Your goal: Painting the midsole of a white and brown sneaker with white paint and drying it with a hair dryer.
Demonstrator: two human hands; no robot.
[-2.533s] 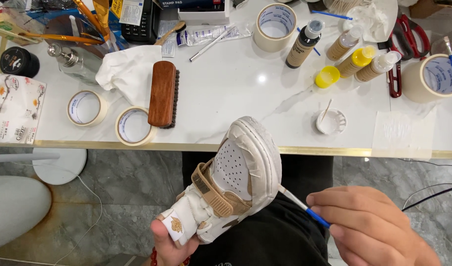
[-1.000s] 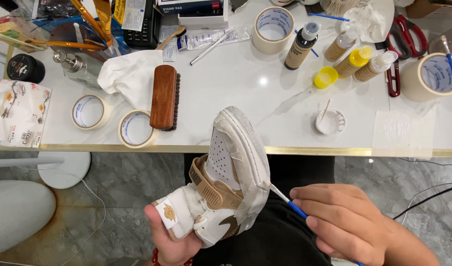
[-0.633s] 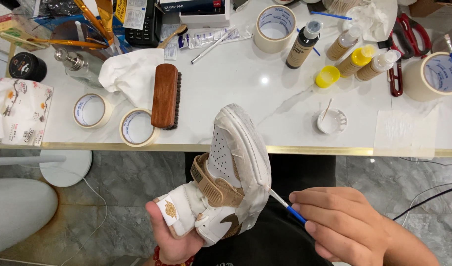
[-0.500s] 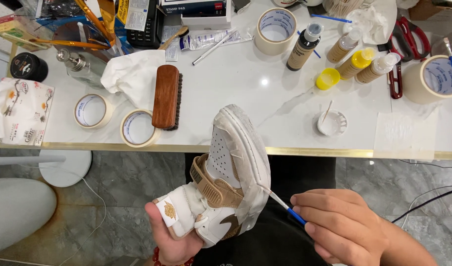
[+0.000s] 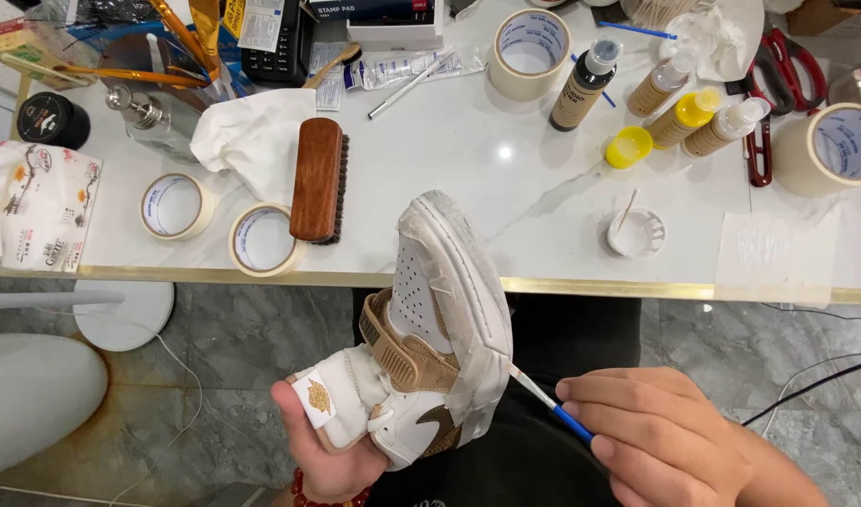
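Note:
My left hand (image 5: 322, 451) grips a white and tan sneaker (image 5: 426, 329) by its heel and ankle, toe pointing up toward the table edge, sole facing right. Masking tape covers parts of the upper along the sole. My right hand (image 5: 670, 441) pinches a thin blue-handled paintbrush (image 5: 548, 404), whose tip touches the sole edge near the heel. Both hands are over my lap, below the white table (image 5: 487, 188).
On the table lie a wooden shoe brush (image 5: 316, 178), several masking tape rolls (image 5: 264, 239), a small white dish (image 5: 635, 231) with a stick, a yellow cap (image 5: 629, 146), several bottles (image 5: 581, 86), red scissors (image 5: 767, 103), crumpled tissue (image 5: 254, 136) and a tissue pack (image 5: 41, 207).
The sneaker has turned so its sole faces right, and my right hand has brought the brush tip up against the sole edge. Table items are unchanged.

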